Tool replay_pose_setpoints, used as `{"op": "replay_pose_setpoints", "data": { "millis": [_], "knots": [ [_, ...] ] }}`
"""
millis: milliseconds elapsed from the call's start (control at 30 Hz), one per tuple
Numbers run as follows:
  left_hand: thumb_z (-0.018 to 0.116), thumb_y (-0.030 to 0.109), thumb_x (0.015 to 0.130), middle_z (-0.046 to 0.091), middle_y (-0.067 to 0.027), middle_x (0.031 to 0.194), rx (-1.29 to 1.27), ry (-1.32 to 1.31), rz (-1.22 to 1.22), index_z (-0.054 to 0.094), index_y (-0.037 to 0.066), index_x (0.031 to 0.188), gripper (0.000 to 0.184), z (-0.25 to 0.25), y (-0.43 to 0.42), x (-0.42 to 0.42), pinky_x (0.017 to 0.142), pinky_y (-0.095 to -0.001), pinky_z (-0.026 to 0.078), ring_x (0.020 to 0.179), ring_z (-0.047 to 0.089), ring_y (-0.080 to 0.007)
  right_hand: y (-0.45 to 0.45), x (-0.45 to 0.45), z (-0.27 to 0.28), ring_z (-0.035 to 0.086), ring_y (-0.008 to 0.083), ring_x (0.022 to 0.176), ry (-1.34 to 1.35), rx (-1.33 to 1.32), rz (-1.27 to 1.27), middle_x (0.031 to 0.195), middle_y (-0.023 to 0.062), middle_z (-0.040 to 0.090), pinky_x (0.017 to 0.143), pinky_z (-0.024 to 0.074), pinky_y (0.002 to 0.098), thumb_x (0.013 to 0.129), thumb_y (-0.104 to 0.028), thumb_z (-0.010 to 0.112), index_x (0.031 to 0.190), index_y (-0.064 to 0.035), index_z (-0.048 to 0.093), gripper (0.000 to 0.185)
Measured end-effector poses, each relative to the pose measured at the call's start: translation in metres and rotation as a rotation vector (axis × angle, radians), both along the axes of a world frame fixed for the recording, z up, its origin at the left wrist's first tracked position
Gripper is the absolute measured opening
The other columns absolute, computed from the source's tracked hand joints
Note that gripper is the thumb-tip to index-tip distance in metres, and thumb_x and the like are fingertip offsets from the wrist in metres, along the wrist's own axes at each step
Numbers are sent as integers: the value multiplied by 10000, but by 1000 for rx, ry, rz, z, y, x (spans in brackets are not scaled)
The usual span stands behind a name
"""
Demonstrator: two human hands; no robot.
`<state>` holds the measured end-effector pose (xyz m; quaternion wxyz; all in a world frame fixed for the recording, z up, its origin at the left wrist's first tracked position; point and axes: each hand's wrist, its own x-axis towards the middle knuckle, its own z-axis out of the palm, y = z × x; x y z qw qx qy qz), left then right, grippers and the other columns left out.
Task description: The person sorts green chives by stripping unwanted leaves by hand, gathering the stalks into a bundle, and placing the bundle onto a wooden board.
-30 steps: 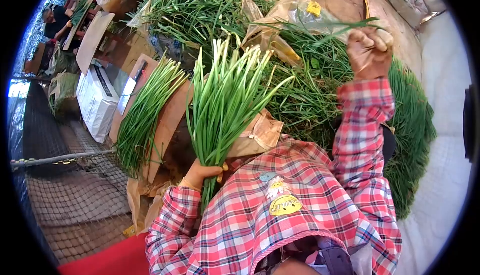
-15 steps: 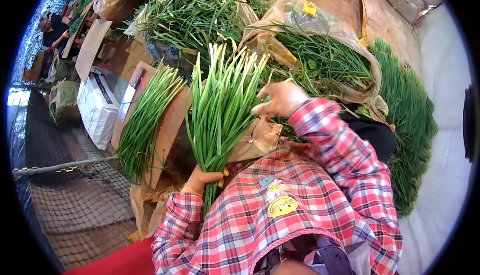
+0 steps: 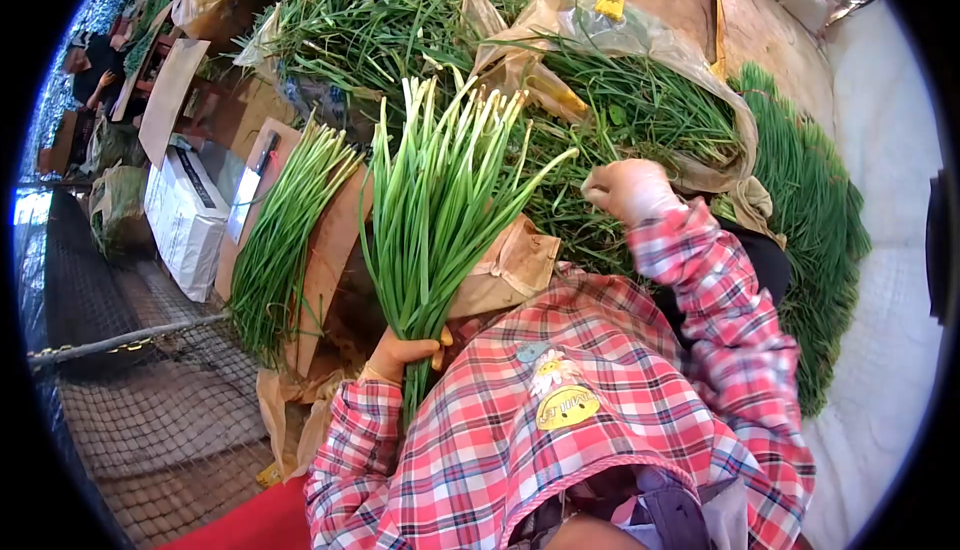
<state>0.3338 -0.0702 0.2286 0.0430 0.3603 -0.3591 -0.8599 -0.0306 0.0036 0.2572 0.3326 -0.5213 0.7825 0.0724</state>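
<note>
My left hand (image 3: 402,354) is wrapped round the lower, leafy part of a bunch of garlic chives (image 3: 430,235). The pale stem ends fan out upward, away from my body, and one stem sticks out to the right. My right hand (image 3: 630,188) hovers right of the bunch, apart from it, with its fingers curled together. Whatever may be between those fingers is hidden. Beneath the right hand lie loose chives (image 3: 575,205). A second, neater bunch of chives (image 3: 290,225) rests on a cardboard piece (image 3: 335,240) to the left.
A big heap of loose greens (image 3: 390,25) stands at the back. Beside it an open plastic sack (image 3: 735,115) holds more chives. Stacked chives (image 3: 805,240) line the right side by a white sheet (image 3: 880,220). At left are a knife (image 3: 266,153), a white box (image 3: 187,220) and another person (image 3: 98,75).
My right hand has moved right, away from the bunch, and its fingers have closed. One stem now leans out to the right of the bunch. The left hand keeps its hold.
</note>
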Motion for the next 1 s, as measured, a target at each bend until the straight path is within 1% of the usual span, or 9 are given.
{"op": "replay_pose_setpoints", "data": {
  "millis": [67,133,200,267,433,633,733,800,1000],
  "knots": [
    [678,63,641,611,-137,750,-5,-5,-12,595,-61,879,281,-1,2,-1,503,-282,461,543,572,-198,21,-5,-24,621,256,881,-794,-394,-287,956,113,647,797,478,343,819,-135,554,1066,-176,631,262],
    [681,70,638,612,-140,759,-3,-41,21,595,-59,881,288,0,2,2,505,-282,460,546,571,-200,9,9,-22,614,255,871,-274,-226,-177,966,135,640,803,469,337,821,-106,555,1118,-178,602,310],
    [677,80,642,613,-135,758,-28,-15,-38,598,-58,867,275,-3,-1,2,511,-296,460,551,570,-206,8,-3,-60,621,216,852,-358,-331,-309,963,109,648,789,479,330,821,-140,583,1126,-176,593,307],
    [682,97,649,613,-129,750,-52,-12,-62,602,-59,853,269,-7,-1,3,513,-300,460,554,572,-206,-4,-6,-61,621,146,681,-986,-475,-875,818,121,649,595,511,258,837,-235,609,1069,-38,594,304],
    [691,85,645,618,-126,755,-149,-58,-78,606,-55,854,265,1,1,-8,516,-299,459,556,571,-203,-53,4,-34,528,107,467,-1136,-285,-863,710,95,648,464,449,229,790,-390,657,1006,-16,602,436],
    [698,54,643,625,-119,776,-172,-122,11,604,-44,901,291,6,7,-7,547,-303,470,608,581,-203,-72,12,-44,602,122,568,-871,-268,-770,818,111,633,474,484,221,826,-192,617,993,25,605,274],
    [693,42,639,627,-117,773,-150,-106,15,603,-46,906,295,2,6,-3,548,-303,470,607,580,-202,-63,-28,-50,623,206,824,-193,-219,-628,926,105,652,789,490,327,821,-311,569,1028,-62,635,331],
    [688,34,636,628,-116,767,-150,-121,11,603,-47,905,294,3,6,0,551,-300,472,607,581,-200,-50,-89,-111,617,218,884,213,51,-293,990,75,648,814,482,343,838,-307,523,1023,-134,658,288],
    [677,14,628,633,-115,772,-133,-133,20,603,-35,914,300,2,6,-1,555,-296,474,607,580,-193,-59,-37,-13,411,249,1209,59,-560,133,1260,70,508,1016,288,450,792,-576,508,1146,-130,582,574]
  ]
}}
